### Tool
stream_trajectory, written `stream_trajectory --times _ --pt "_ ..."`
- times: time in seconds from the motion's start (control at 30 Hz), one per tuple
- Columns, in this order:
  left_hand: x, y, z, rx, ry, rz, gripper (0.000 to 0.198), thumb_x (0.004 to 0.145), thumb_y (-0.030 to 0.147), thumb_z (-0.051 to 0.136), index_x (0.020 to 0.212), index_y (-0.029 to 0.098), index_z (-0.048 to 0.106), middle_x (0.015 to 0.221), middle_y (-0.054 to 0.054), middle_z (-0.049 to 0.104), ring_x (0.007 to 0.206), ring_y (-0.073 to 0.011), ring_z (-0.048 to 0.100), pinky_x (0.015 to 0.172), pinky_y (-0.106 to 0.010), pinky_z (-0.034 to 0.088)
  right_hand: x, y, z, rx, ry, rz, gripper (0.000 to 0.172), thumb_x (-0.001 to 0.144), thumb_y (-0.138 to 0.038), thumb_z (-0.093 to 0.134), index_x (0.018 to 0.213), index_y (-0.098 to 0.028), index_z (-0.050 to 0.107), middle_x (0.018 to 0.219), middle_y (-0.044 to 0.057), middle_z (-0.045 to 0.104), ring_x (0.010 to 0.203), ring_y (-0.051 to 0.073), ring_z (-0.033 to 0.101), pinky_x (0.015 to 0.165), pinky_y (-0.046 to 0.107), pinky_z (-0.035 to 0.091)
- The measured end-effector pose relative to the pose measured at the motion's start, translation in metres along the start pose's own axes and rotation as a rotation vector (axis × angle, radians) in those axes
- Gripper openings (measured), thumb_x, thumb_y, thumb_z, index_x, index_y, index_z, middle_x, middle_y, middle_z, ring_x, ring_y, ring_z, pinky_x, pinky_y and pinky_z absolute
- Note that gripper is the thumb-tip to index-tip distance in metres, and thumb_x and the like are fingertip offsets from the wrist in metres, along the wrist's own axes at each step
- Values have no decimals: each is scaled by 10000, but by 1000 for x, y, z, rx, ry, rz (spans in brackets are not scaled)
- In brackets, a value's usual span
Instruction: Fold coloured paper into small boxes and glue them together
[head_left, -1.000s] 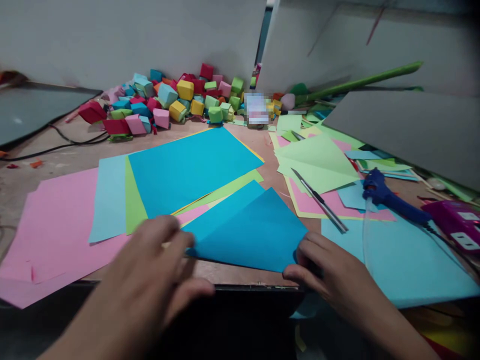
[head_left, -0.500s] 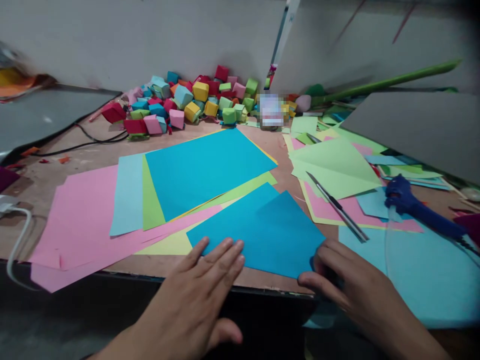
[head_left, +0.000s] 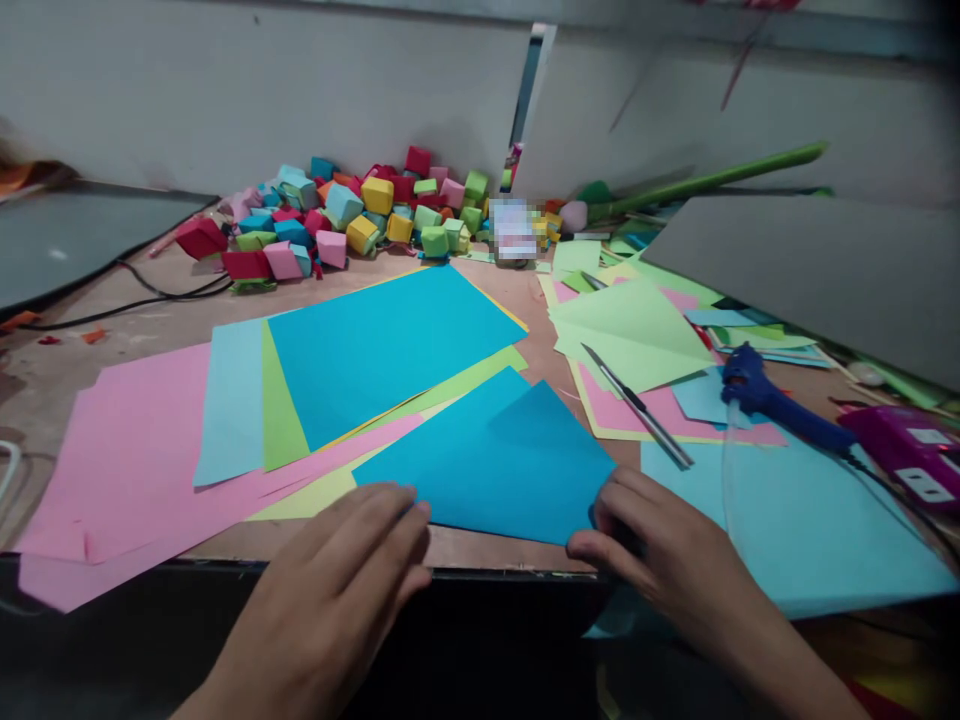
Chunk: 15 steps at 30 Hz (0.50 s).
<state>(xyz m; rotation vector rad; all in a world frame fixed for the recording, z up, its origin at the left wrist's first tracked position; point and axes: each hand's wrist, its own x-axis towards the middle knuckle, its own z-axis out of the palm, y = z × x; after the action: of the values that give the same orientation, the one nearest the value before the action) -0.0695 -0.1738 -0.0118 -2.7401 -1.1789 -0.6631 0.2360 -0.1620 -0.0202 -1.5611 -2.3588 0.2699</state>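
Observation:
A folded sheet of blue paper (head_left: 487, 460) lies at the front edge of the table, its two upper corners offset from each other. My right hand (head_left: 660, 535) pinches its right corner between thumb and bent fingers. At its lower left edge, my left hand (head_left: 337, 580) has its fingers curled together over the paper, the thumb tucked close beneath; the fingertips' exact grip is partly hidden. Behind it, a larger blue sheet (head_left: 397, 350) rests on yellow, green and light blue sheets. Pink paper (head_left: 127, 450) spreads to the left, its corner hanging over the table edge.
A craft knife (head_left: 637, 405) lies on pale green paper (head_left: 637, 335) at the right. Farther right are a blue glue gun (head_left: 780, 400), a light blue sheet (head_left: 810, 520) and a magenta power strip (head_left: 907, 455). Small colourful paper boxes (head_left: 345, 205) pile against the wall.
My left hand has gone from lying flat with fingers spread on the blue paper to curling at its lower left edge. The right hand keeps its pinch. The view has shifted slightly right.

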Motion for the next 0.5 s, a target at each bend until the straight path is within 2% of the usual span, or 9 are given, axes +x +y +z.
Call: stream_trajectory --times 0.07,0.13,0.2,0.27,0.33,0.4,0.5 --pt "17 5 8 -41 -22 -12 254 968 247 488 1157 111 591 1058 -136 677 919 -259 650 734 -385 558 -2 -3 -1 25 30 -37 388 967 -471 457 697 -197 502 706 12 531 598 124 526 521 244 397" --pt "28 6 14 -9 -72 -24 259 965 267 478 1119 102 605 977 -144 675 817 -283 647 628 -415 554 -4 -5 -2 36 76 -107 254 982 -374 470 850 -194 592 851 55 588 708 142 570 593 257 445" --pt "34 3 19 11 -106 -24 239 957 262 481 1088 111 613 939 -144 663 774 -292 636 584 -426 543 -5 -6 -4 -2 127 -207 202 981 -315 482 1073 -198 620 1073 114 614 887 189 602 696 304 484" --pt "36 -1 22 4 -108 -13 194 951 232 482 1050 130 614 919 -133 653 755 -283 624 576 -418 536 -5 -5 -4 -67 161 -321 248 970 -281 515 1176 -182 608 1186 141 620 1018 239 597 779 364 494" --pt "36 -4 23 2 -96 -3 181 954 215 467 1039 139 607 930 -131 650 757 -276 616 582 -412 532 -4 -7 -4 -118 190 -412 218 942 -208 564 1134 -129 630 1136 141 672 1041 262 606 826 405 492" --pt "36 -6 24 4 -90 3 203 966 241 447 1052 136 598 972 -143 652 787 -282 617 601 -417 533 -2 -12 -5 -150 241 -477 162 892 -103 613 1048 -73 650 1021 138 717 979 262 638 834 422 495" --pt "37 -6 24 -6 -69 6 257 979 311 427 1033 127 598 1019 -159 657 836 -298 623 631 -427 533 0 -23 -11 -173 343 -509 99 837 -24 647 930 -53 666 906 129 739 883 252 674 826 427 502"
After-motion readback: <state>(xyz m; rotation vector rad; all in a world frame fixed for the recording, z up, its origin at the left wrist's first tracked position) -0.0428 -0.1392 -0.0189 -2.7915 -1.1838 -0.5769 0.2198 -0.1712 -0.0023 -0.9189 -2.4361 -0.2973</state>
